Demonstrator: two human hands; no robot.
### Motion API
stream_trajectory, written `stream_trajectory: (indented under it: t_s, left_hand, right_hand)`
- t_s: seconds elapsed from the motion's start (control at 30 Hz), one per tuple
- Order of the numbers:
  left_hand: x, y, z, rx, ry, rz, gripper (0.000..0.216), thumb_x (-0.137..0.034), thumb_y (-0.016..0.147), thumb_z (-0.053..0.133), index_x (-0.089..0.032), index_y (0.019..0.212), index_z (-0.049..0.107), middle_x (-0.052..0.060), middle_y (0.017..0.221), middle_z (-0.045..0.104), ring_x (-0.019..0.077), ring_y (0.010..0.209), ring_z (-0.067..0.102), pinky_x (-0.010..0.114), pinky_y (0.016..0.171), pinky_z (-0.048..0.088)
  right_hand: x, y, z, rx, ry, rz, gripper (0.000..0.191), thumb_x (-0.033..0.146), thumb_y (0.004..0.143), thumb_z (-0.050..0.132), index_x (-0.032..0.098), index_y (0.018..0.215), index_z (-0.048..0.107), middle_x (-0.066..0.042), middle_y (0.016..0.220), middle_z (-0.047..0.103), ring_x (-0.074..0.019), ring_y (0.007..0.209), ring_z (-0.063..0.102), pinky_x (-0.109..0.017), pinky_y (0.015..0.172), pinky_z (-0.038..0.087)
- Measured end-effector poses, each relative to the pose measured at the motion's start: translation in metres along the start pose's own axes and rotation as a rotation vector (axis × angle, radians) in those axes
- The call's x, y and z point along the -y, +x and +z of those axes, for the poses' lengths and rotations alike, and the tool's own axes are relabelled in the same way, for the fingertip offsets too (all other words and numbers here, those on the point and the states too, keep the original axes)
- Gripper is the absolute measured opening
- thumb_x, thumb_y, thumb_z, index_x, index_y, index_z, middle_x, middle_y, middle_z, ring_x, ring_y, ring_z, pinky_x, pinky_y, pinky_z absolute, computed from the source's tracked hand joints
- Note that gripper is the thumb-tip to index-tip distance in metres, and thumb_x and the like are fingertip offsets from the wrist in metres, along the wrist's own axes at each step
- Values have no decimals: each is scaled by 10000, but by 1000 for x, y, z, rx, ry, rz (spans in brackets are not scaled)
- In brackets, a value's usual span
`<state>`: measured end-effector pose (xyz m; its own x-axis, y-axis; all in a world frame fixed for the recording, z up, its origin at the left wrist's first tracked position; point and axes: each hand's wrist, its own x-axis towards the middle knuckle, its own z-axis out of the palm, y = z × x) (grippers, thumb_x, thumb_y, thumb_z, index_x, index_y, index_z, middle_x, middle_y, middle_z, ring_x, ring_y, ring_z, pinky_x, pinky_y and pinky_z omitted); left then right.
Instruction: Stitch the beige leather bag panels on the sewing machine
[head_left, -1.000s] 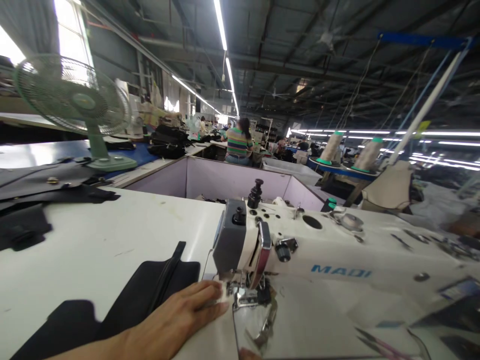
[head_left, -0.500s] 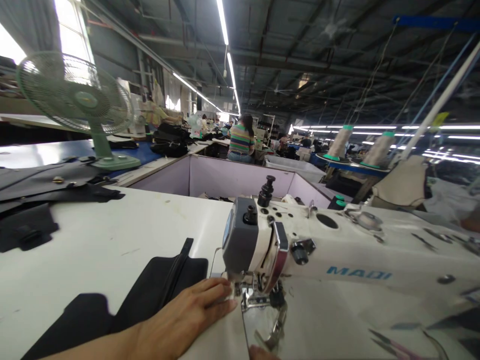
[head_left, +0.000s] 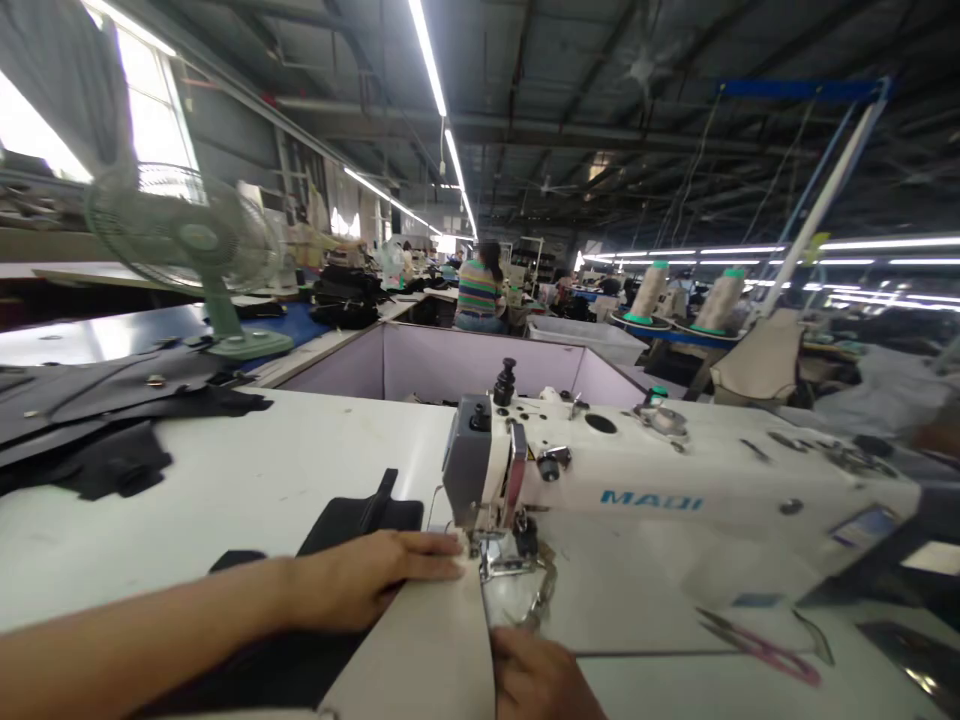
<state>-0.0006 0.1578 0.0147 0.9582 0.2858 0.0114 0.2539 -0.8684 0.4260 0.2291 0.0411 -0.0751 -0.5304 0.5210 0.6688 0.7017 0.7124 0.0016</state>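
My left hand [head_left: 371, 575] lies with its fingers stretched out on a beige panel [head_left: 431, 655], close to the needle area of a white sewing machine [head_left: 645, 460]. Along the panel's right edge, near the bottom of the view, my right hand [head_left: 540, 675] has its fingers curled and closed on that edge. A black piece with a raised strip [head_left: 367, 515] rests on the table to the left, partly hidden under my left arm. Whether it is joined to the beige panel I cannot tell. The panel's far end sits at the metal presser foot [head_left: 499, 560].
Pink-handled scissors [head_left: 772, 645] lie right of the machine's needle end. Dark pieces [head_left: 127, 410] and a green fan [head_left: 217, 280] stand at the left. Thread cones [head_left: 649, 292] rise behind the machine. A person in a striped top [head_left: 480, 290] is farther back.
The view has shifted, showing more of the machine's right side. My right hand has come further into view at the panel's edge, and more beige panel shows. My left hand stays by the presser foot.
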Motion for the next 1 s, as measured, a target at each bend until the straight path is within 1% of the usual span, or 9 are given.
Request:
stream_trajectory:
  t_s: [0.1,0.2,0.3,0.4,0.47,0.57,0.73,0.87,1.0]
  left_hand:
    - [-20,-20,-52,151,69,-128,690,36,684,506,-298,1279,607,-17,1351,577,179,1206,570,250,1037,428]
    - [-70,-44,-85,15,204,-307,483,-41,810,428,-227,1181,675,36,1177,682,223,1041,658,333,927,520]
    - [-136,-60,-60,-242,547,-327,339,-281,958,413,-215,1171,668,78,1159,679,276,1018,659,424,904,529]
    - [-170,-58,9,-399,932,-181,574,-455,882,576,-133,1354,524,148,1384,528,365,1263,493,508,1060,408]
    - [-161,-52,48,-488,1102,-210,593,-334,897,548,-110,1430,415,131,1492,394,329,1371,363,496,1190,181]
    - [-125,-41,67,-576,1215,-233,550,-178,923,474,-112,1457,357,114,1516,358,292,1405,308,488,1214,35]
    - [-92,-35,56,-649,1151,-115,435,-238,977,473,-124,1396,442,92,1354,557,245,1279,483,376,1185,214]
    - [-104,-35,60,-749,999,-99,327,-200,1030,324,-160,1243,569,54,1058,663,202,1019,608,360,1022,384]
    - [-124,-31,62,-767,908,-98,401,-159,1039,237,-162,1105,633,17,880,643,161,824,600,328,911,401]
  right_hand:
    - [4,19,-15,210,-17,18,262,43,764,603,178,550,535,8,572,581,-163,583,563,-277,456,353]
    - [10,35,-38,354,47,142,230,24,744,646,174,579,589,14,655,628,-147,655,581,-269,527,358]
    - [13,43,-52,293,83,227,205,56,833,654,167,662,636,9,708,645,-142,728,609,-239,624,389]
    - [15,44,-54,199,110,323,226,120,889,667,153,667,637,-9,725,645,-141,725,624,-226,664,398]
    - [16,44,-52,144,127,362,264,153,873,709,150,624,620,-4,687,632,-135,684,622,-214,642,395]
    - [16,42,-49,78,137,375,286,166,832,760,152,592,606,14,653,622,-121,660,619,-198,631,393]
    - [22,35,-44,13,125,325,257,98,792,773,157,623,588,23,679,630,-130,719,618,-201,657,399]
    - [30,34,-38,-42,121,285,270,23,734,779,157,627,571,21,661,623,-148,686,603,-229,637,401]
    - [36,33,-36,-95,126,265,268,18,725,779,162,639,570,19,668,625,-157,679,597,-243,641,406]
